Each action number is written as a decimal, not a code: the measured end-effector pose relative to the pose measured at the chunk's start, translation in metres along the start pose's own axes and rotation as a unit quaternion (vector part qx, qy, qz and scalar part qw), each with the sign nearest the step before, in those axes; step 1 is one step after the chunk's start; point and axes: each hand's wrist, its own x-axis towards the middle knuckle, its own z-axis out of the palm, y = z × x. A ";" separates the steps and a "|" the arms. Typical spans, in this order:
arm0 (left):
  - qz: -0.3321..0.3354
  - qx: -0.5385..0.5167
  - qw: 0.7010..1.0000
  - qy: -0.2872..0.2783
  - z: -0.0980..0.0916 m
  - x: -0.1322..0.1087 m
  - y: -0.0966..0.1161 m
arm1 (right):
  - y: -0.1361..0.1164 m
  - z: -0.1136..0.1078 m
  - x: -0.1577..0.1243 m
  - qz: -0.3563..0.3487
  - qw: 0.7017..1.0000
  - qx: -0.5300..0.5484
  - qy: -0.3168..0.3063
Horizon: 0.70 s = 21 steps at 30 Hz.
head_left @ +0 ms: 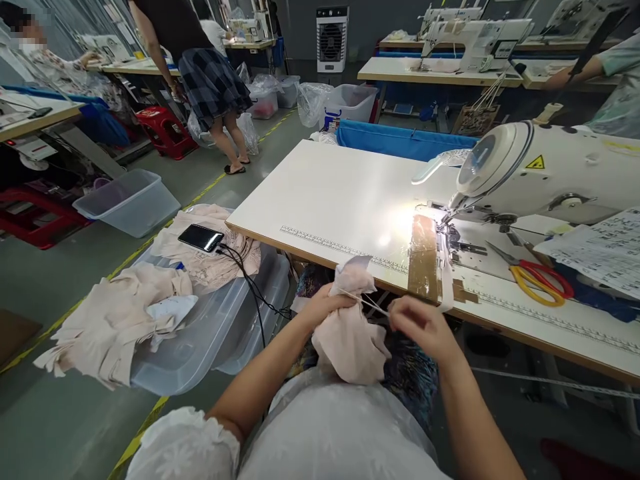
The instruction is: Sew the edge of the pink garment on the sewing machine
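My left hand (323, 308) is closed round a bunched piece of pale pink fabric (350, 337) held over my lap, just below the front edge of the sewing table (340, 200). My right hand (423, 327) pinches a thin white strap (373, 305) that runs from the fabric across to its fingers. The white sewing machine (545, 173) stands to the right on the table, its needle area lit, with a white tape (445, 277) hanging down from it over the table edge.
Red-and-yellow scissors (537, 277) and printed papers (605, 250) lie on the table's right. On my left, clear plastic bins (220, 327) carry pink fabric pieces (120, 313) and a phone (201, 237) with a cable. Other people work at tables further back.
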 end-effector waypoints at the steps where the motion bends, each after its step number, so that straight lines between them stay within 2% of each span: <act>1: -0.005 0.008 1.000 0.002 0.002 0.002 -0.002 | -0.007 0.000 -0.003 -0.031 0.998 -0.024 -0.051; 2: 0.004 0.028 1.000 0.000 0.005 0.003 -0.004 | -0.013 0.001 -0.004 -0.056 0.995 -0.044 -0.075; 4: 0.053 0.087 0.995 -0.010 0.012 0.005 -0.008 | -0.023 0.002 -0.005 -0.065 0.995 -0.059 -0.046; 7: 0.135 0.172 0.975 -0.037 0.019 0.002 -0.010 | -0.020 0.002 0.002 -0.016 0.996 0.011 0.089; 9: 0.159 0.191 0.967 -0.055 0.018 -0.002 -0.007 | -0.009 0.001 0.009 0.010 0.981 0.085 0.174; 11: 0.156 0.172 0.970 -0.068 0.014 -0.008 -0.001 | 0.005 -0.002 0.012 0.037 0.960 0.128 0.248; 13: 0.128 0.131 0.981 -0.061 0.008 -0.015 0.005 | 0.017 -0.009 0.009 0.077 0.947 0.129 0.283; 15: 0.076 0.091 0.993 -0.015 0.001 -0.021 0.008 | 0.026 -0.023 -0.001 0.116 0.944 0.101 0.291; 17: 0.026 0.062 0.997 0.048 -0.009 -0.021 0.007 | 0.031 -0.047 -0.014 0.138 0.942 0.059 0.301; 19: 0.004 0.083 0.994 0.074 -0.018 -0.014 0.003 | 0.033 -0.079 -0.030 0.143 0.927 0.014 0.346; 21: -0.007 0.117 0.991 0.066 -0.020 -0.006 -0.003 | 0.033 -0.115 -0.046 0.146 0.903 -0.028 0.404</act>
